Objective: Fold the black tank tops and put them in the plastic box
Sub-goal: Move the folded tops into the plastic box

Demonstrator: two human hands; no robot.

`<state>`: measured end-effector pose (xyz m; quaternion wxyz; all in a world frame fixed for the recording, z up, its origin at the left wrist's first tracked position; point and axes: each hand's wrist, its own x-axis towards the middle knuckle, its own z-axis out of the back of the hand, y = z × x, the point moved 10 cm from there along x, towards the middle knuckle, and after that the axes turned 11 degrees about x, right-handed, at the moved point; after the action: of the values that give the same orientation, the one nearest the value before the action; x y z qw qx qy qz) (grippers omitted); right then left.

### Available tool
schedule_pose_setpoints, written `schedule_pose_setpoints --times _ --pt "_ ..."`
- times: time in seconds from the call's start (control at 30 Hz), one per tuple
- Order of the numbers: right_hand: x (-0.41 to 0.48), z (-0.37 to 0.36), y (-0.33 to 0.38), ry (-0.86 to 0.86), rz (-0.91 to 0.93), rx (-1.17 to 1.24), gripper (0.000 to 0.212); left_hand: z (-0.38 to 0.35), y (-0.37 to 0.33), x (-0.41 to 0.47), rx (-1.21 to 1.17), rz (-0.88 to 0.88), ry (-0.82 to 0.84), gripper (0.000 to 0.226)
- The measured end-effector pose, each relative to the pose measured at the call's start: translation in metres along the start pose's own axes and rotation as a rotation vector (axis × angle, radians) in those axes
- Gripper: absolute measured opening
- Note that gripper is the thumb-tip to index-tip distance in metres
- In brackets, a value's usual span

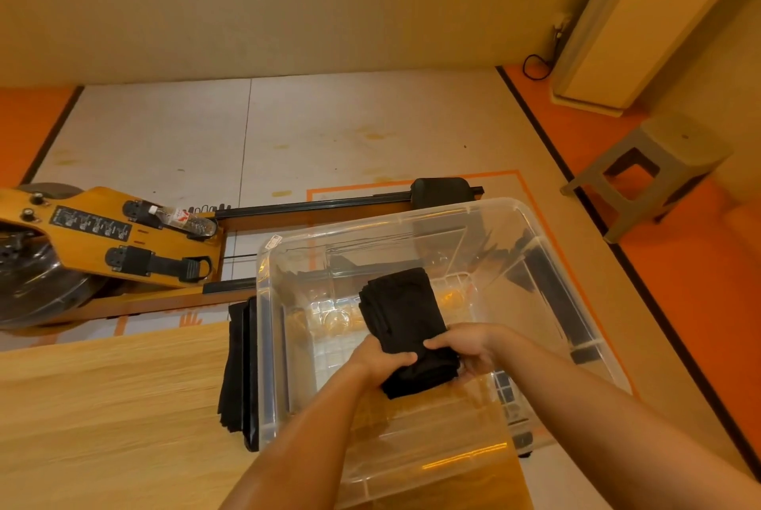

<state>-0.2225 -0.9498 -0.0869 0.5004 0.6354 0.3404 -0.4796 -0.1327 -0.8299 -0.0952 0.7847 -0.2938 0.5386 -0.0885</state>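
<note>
Pale floor panels bordered by orange matting fill the room beyond your work surface, a light wooden table whose far edge carries a clear plastic box. You have both hands inside that box: your left hand closes over the near-left end of a folded black tank top, thumb across the top of the fabric, while your right hand pinches the near-right edge, fingers wrapped beneath. The garment is a compact folded bundle, angled so its far end points away and slightly left; whether it rests on the box floor or is held just above it cannot be told. A second stack of black tank tops lies on the table just outside the box's left wall, touching it (edges draped over the table's far edge). On the floor to your left sits a wooden rowing machine, with a clear water bottle lying on its footboard. A grey plastic stool stands on the orange matting at right.
</note>
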Motion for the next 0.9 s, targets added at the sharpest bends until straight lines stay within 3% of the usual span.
schedule_pose_setpoints --times 0.2,0.27,0.37,0.43,0.53,0.67,0.9 --pt "-0.009 0.000 0.008 -0.026 0.052 -0.112 0.042 -0.006 0.012 -0.009 -0.040 0.154 0.093 0.064" --pt "-0.012 -0.001 0.013 -0.054 0.060 -0.154 0.043 0.006 0.016 -0.005 0.051 0.168 0.012 0.068" --pt "-0.011 0.005 0.030 -0.146 0.177 -0.130 0.040 0.037 0.010 0.003 0.271 0.100 -0.220 0.070" --pt "-0.007 0.009 0.041 -0.190 0.268 -0.068 0.046 0.045 0.002 0.005 0.208 0.028 -0.286 0.057" --pt "-0.002 0.007 0.047 -0.178 0.327 0.008 0.049 0.043 -0.005 0.010 0.134 -0.040 -0.275 0.044" --pt "-0.005 0.006 0.050 -0.168 0.365 -0.006 0.042 0.039 -0.012 0.014 0.168 -0.079 -0.291 0.044" --pt "-0.022 0.059 0.054 -0.487 0.348 -0.346 0.043 0.003 -0.056 0.023 0.178 -0.180 -0.264 0.042"
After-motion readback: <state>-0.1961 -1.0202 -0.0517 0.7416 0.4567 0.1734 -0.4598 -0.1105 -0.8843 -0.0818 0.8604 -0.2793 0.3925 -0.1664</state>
